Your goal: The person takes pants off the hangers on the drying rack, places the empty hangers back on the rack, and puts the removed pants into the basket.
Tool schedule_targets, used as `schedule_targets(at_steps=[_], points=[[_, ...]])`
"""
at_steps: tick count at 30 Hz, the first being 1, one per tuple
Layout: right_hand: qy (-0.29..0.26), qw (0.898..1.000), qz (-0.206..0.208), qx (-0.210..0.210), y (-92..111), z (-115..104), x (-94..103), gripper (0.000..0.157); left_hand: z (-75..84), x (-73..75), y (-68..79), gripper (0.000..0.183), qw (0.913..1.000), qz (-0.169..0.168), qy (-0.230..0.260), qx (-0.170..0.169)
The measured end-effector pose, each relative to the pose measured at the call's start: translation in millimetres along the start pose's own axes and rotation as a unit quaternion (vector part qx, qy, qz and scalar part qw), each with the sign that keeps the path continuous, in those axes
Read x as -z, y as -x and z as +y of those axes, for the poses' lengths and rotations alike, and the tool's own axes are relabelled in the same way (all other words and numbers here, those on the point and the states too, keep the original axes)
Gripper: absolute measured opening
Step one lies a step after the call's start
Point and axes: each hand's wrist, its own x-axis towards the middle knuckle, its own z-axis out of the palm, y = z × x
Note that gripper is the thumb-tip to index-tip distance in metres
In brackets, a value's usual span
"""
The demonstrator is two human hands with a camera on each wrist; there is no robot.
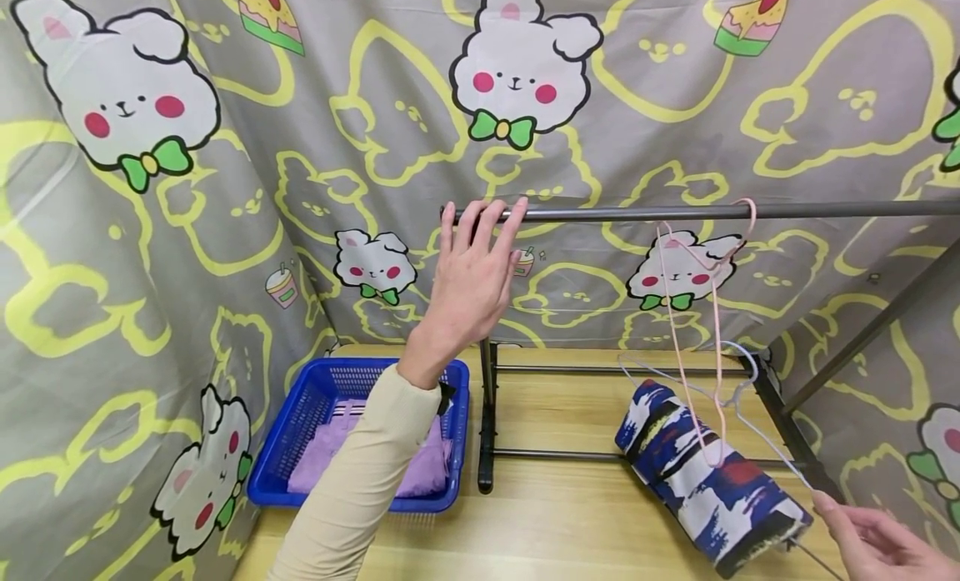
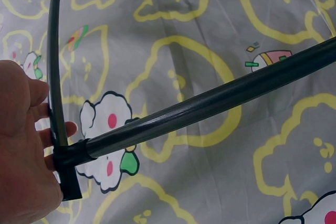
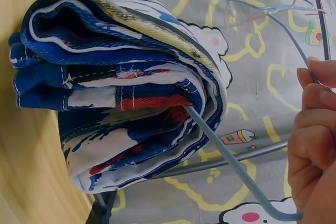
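My left hand lies over the left end of the dark clothes rail, its fingers bent across the bar. The left wrist view has the fingertips round the rail near its corner joint. At lower right, my right hand pinches one end of a light blue hanger. Folded camouflage-patterned denim in blue, white and red drapes over that hanger; its thick folded layers face the right wrist camera. A pink hanger hangs on the rail, overlapping the denim in the head view.
A blue plastic basket with folded purple clothing stands left of the rack's black foot. Lower crossbars run above the wooden surface. Grey cartoon-printed curtain surrounds the back and sides.
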Motion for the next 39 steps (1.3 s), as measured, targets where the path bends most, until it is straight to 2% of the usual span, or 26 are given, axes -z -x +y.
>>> schedule_targets(at_steps=[5, 7, 12, 18, 24, 34, 39], points=[[0.000, 1.000, -0.015, 0.013, 4.9, -5.4, -8.1, 0.036, -1.0, 0.2, 1.2, 0.053, 1.0000, 0.001, 0.000, 0.003], [0.004, 1.000, -0.004, 0.031, 10.6, -7.8, -11.6, 0.036, -1.1, -0.1, 1.2, 0.053, 1.0000, -0.001, -0.002, 0.003], [-0.027, 0.997, 0.002, 0.066, 21.4, -10.7, -18.4, 0.032, -0.6, -0.5, 1.0, 0.054, 1.0000, -0.003, -0.003, 0.003], [-0.064, 0.992, -0.014, 0.111, 29.3, -13.0, -25.6, 0.023, -0.9, -1.0, 1.3, 0.054, 1.0000, -0.001, -0.001, 0.005], [-0.091, 0.986, -0.046, 0.133, 35.9, -16.9, -32.6, 0.012, -1.4, -1.0, 1.4, 0.054, 1.0000, 0.003, 0.000, 0.003], [-0.075, 0.972, -0.083, 0.205, 43.6, -22.6, -40.6, 0.014, -1.1, -2.6, 0.5, 0.055, 1.0000, -0.001, 0.005, 0.002], [-0.073, 0.967, -0.119, 0.214, 46.2, -24.6, -45.6, 0.013, -1.1, -2.2, 0.1, 0.055, 1.0000, -0.001, 0.000, 0.002]])
